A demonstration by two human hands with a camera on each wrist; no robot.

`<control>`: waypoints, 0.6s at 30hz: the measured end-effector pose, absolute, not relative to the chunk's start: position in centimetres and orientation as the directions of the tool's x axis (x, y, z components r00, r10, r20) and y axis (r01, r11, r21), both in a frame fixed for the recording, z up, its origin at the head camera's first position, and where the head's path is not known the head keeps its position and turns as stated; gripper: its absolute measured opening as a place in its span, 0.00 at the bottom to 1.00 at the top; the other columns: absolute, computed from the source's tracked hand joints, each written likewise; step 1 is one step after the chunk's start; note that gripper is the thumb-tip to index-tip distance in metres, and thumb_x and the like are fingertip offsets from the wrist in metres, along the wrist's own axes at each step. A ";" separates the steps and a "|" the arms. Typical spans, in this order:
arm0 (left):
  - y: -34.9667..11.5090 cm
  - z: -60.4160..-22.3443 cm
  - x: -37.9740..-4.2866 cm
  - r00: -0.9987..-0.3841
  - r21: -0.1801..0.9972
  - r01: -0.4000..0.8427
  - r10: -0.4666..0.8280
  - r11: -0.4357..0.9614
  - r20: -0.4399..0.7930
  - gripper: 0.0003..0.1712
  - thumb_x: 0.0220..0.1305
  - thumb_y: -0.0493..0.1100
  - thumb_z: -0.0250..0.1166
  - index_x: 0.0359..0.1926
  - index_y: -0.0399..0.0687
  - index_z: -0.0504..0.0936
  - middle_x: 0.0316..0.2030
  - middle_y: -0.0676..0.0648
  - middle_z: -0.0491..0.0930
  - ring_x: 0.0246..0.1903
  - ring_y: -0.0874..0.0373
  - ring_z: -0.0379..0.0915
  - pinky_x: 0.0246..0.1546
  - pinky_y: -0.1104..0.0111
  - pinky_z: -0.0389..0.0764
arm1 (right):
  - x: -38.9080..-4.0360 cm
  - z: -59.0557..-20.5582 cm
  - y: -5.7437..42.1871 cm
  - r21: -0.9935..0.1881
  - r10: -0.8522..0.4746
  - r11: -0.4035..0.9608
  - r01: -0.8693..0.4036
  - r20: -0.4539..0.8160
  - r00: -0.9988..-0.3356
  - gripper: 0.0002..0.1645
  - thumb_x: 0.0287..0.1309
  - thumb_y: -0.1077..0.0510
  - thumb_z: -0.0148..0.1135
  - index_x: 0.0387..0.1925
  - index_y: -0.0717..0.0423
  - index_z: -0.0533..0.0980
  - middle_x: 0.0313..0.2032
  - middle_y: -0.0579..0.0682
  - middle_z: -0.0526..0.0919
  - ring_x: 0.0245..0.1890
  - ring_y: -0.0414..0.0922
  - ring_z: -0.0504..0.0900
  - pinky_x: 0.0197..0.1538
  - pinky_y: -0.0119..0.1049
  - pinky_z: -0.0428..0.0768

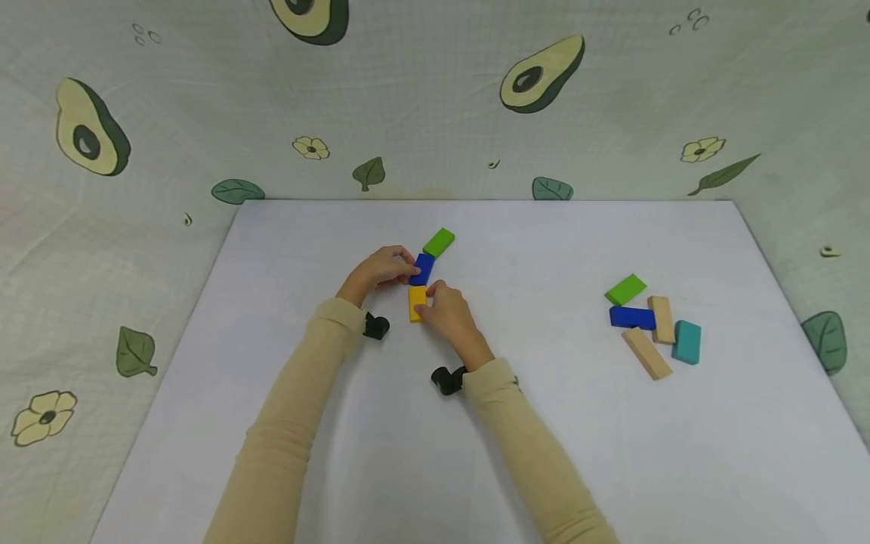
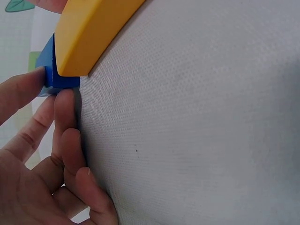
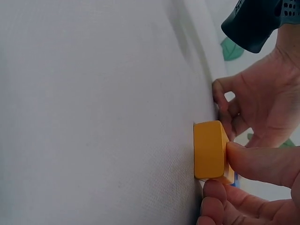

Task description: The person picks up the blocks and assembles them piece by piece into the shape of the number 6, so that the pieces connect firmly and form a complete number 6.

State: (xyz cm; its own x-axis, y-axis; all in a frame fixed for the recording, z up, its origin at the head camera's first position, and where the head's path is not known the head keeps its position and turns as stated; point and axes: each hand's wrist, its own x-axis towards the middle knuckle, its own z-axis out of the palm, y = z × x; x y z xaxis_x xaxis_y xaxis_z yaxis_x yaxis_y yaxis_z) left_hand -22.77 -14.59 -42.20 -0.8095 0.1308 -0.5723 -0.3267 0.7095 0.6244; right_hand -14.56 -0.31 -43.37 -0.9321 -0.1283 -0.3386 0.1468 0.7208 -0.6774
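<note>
On the white table a green block (image 1: pixel 439 242), a blue block (image 1: pixel 422 269) and a yellow block (image 1: pixel 417 304) lie end to end in a bent line. My left hand (image 1: pixel 382 269) pinches the blue block from its left side, thumb and fingers at its edges in the left wrist view. The thumb and fingers of my right hand (image 1: pixel 448 311) pinch the yellow block, whose near end faces the camera in the right wrist view (image 3: pixel 209 150). The yellow block's far end meets the blue one. Nobody's hand touches the green block at the far end.
To the right lies a loose group: a green block (image 1: pixel 626 289), a blue block (image 1: pixel 633 317), two plain wooden blocks (image 1: pixel 661 319) and a teal block (image 1: pixel 686 342). Behind the table (image 1: pixel 544 453) hangs an avocado-print cloth (image 1: pixel 421 91). Black wrist cameras (image 1: pixel 448 380) sit under both wrists.
</note>
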 end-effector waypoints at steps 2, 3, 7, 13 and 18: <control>-14.6 -42.1 -22.8 -0.808 0.620 -0.323 0.133 0.715 -0.574 0.18 0.61 0.51 0.61 0.49 0.48 0.72 0.29 0.47 0.77 0.30 0.55 0.65 0.30 0.71 0.62 | -14.6 -43.3 -0.3 -0.675 -0.127 0.722 0.156 -0.351 -0.928 0.23 0.58 0.52 0.61 0.50 0.61 0.69 0.36 0.56 0.78 0.32 0.48 0.74 0.38 0.35 0.73; -14.5 -42.1 -22.8 -0.807 0.617 -0.323 0.131 0.718 -0.576 0.18 0.61 0.51 0.61 0.49 0.48 0.72 0.29 0.47 0.77 0.30 0.55 0.65 0.29 0.71 0.62 | -14.7 -43.3 -0.3 -0.673 -0.127 0.723 0.159 -0.355 -0.926 0.23 0.58 0.52 0.61 0.51 0.61 0.69 0.37 0.56 0.78 0.33 0.48 0.74 0.39 0.35 0.74; -14.5 -42.1 -22.9 -0.802 0.602 -0.330 0.120 0.727 -0.585 0.19 0.61 0.51 0.62 0.49 0.49 0.72 0.28 0.48 0.77 0.29 0.55 0.64 0.28 0.71 0.61 | -14.8 -43.2 -0.4 -0.666 -0.125 0.726 0.168 -0.369 -0.921 0.24 0.58 0.52 0.61 0.51 0.61 0.69 0.39 0.57 0.79 0.34 0.49 0.74 0.40 0.36 0.74; -14.5 -42.2 -23.0 -0.800 0.600 -0.334 0.118 0.727 -0.588 0.19 0.61 0.50 0.61 0.50 0.48 0.72 0.30 0.47 0.78 0.31 0.56 0.65 0.30 0.71 0.61 | -14.8 -43.1 -0.3 -0.663 -0.122 0.728 0.175 -0.376 -0.918 0.23 0.58 0.52 0.61 0.51 0.60 0.69 0.39 0.57 0.79 0.33 0.49 0.74 0.39 0.35 0.73; -14.5 -42.4 -23.0 -0.806 0.601 -0.323 0.120 0.731 -0.580 0.18 0.61 0.52 0.62 0.48 0.49 0.72 0.30 0.47 0.79 0.30 0.56 0.66 0.29 0.71 0.62 | -14.8 -43.2 -0.3 -0.667 -0.122 0.723 0.177 -0.376 -0.918 0.24 0.58 0.52 0.61 0.51 0.60 0.69 0.40 0.57 0.79 0.34 0.48 0.74 0.40 0.36 0.74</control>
State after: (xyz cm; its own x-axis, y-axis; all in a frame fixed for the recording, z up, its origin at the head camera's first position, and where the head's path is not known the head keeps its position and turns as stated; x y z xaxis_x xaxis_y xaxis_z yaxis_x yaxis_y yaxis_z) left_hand -23.03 -14.49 -42.35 -0.8059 0.1199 -0.5797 -0.3232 0.7313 0.6006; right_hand -14.80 -0.31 -43.24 -0.9184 -0.1220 -0.3764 0.1774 0.7234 -0.6673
